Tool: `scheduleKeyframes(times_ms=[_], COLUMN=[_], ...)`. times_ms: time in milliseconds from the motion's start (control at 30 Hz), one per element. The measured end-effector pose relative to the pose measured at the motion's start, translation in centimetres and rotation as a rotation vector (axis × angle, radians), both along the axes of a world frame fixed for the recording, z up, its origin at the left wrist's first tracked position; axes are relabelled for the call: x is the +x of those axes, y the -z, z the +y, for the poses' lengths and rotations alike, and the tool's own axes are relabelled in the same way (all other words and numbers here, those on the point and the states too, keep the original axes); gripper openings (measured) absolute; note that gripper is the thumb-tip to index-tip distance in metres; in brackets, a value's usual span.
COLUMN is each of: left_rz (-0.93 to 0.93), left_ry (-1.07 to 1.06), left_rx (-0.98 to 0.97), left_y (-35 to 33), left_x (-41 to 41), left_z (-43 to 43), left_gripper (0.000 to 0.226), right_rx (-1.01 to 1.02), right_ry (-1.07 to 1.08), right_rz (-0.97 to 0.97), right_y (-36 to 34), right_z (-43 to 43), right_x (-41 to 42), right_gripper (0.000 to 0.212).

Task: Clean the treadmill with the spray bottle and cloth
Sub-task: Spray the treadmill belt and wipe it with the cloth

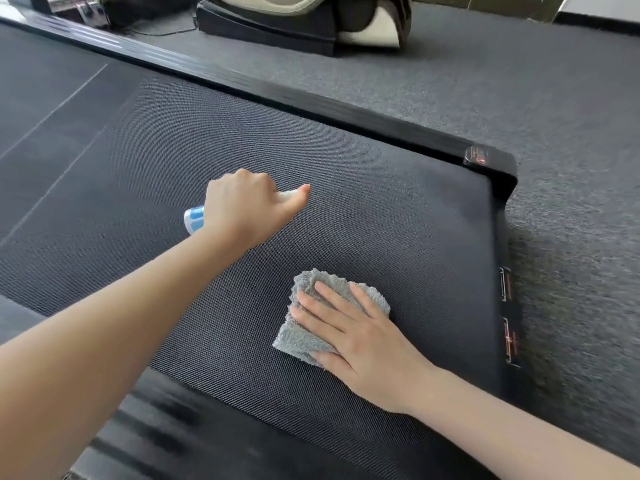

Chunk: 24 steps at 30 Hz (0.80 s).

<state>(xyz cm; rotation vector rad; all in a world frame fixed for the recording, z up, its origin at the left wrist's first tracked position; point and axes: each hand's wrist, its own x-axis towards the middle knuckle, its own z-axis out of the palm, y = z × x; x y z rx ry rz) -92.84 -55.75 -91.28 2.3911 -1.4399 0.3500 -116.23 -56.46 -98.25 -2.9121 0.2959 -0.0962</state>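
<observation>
The treadmill belt (398, 220) is dark grey and textured, framed by black side rails. My left hand (249, 206) grips a small white spray bottle with a blue label (194, 219), its index finger lying over the white nozzle, which points right across the belt. My right hand (360, 337) lies flat with straight fingers on a folded fluffy grey cloth (304, 337), pressing it onto the belt near the treadmill's rear end. Most of the bottle is hidden inside my left hand.
The black far side rail (311, 95) and end cap (498, 168) border the belt, with stickers along the rear edge (509, 341). Grey carpet (571, 116) surrounds the treadmill. A black and beige machine (304, 22) stands on the carpet at the back.
</observation>
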Motion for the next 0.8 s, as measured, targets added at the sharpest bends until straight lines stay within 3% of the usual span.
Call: scheduleKeyframes(times_ms=[567,800], left_rz=[-0.041,0.01], left_ry=[0.002,-0.008], left_rx=[0.007,0.036], left_y=[0.0,0.3], left_x=[-0.3,-0.4], left_z=[-2.0,-2.7], left_gripper=[0.066,0.066], right_rx=[-0.014,-0.049], right_ry=[0.005,-0.115], right_rz=[-0.012,-0.015], right_y=[0.5,0.4], right_z=[0.1,-0.5], right_x=[0.0,0.3], right_gripper=[0.056,0.064])
